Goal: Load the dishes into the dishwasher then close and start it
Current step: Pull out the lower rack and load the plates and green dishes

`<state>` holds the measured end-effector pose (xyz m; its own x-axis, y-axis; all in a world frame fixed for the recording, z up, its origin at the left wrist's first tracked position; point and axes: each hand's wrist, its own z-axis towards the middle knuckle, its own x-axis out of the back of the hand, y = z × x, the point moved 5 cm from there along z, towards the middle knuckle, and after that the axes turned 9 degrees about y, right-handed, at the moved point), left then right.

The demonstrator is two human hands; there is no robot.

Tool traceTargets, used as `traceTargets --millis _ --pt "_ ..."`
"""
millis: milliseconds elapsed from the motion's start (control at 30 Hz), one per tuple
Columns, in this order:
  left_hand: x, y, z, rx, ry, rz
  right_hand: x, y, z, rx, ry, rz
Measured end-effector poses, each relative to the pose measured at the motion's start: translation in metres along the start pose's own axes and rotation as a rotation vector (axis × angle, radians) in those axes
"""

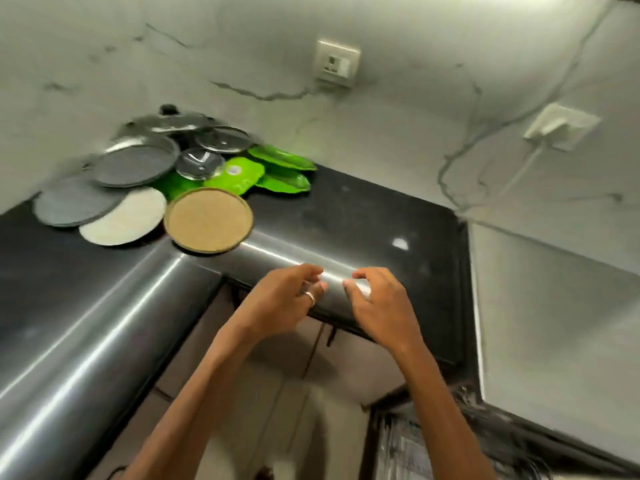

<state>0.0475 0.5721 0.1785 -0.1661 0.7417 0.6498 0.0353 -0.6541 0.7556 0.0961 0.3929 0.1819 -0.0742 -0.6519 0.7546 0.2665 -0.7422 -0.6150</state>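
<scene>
A heap of dishes lies in the far left corner of the black counter point(346, 209): a tan plate point(207, 220) nearest me, a white plate point(124, 216), two grey plates point(72, 202), a steel plate point(135, 161), a glass bowl point(199, 164), a glass lid point(221, 139) and green leaf-shaped plates point(280, 157). My left hand point(284, 303) and my right hand point(377, 303) hover side by side over the counter's front edge, fingers loosely curled, holding nothing. The dishwasher is not clearly in view.
Two wall sockets point(337, 62) sit on the marbled wall, one with a white plug point(561, 124) and cord. Cabinet doors point(277, 375) lie below the counter. A dark-framed opening point(415, 445) shows at the bottom right, blurred.
</scene>
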Motion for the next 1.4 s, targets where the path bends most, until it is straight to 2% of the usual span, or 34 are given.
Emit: traceTargets --millis 233,533,767,967,1067,1200,1267,1400 --pt "0.056 -0.072 0.032 0.195 0.097 0.023 -0.07 -0.042 0.068 0.109 -0.157 0.037" --pt "0.069 -0.133 0.075 0.505 0.212 -0.107 -0.155 -0.039 0.164 0.133 -0.349 0.094" --pt "0.094 -0.184 0.069 0.718 0.373 -0.206 -0.213 -0.052 0.191 0.159 -0.557 0.11" --pt "0.148 -0.239 0.066 0.811 0.533 -0.254 -0.265 -0.087 0.204 0.203 -0.668 0.094" --pt "0.18 -0.271 0.067 0.872 0.632 -0.297 -0.295 -0.131 0.214 0.053 -0.726 0.243" --pt "0.197 -0.303 0.071 0.901 0.665 -0.36 -0.349 -0.213 0.226 -0.511 -0.906 0.828" --pt "0.198 -0.311 0.071 0.905 0.647 -0.394 -0.391 -0.243 0.243 -0.633 -0.888 0.889" --pt "0.197 -0.332 0.064 0.929 0.611 -0.427 -0.473 -0.275 0.274 -0.8 -0.781 0.79"
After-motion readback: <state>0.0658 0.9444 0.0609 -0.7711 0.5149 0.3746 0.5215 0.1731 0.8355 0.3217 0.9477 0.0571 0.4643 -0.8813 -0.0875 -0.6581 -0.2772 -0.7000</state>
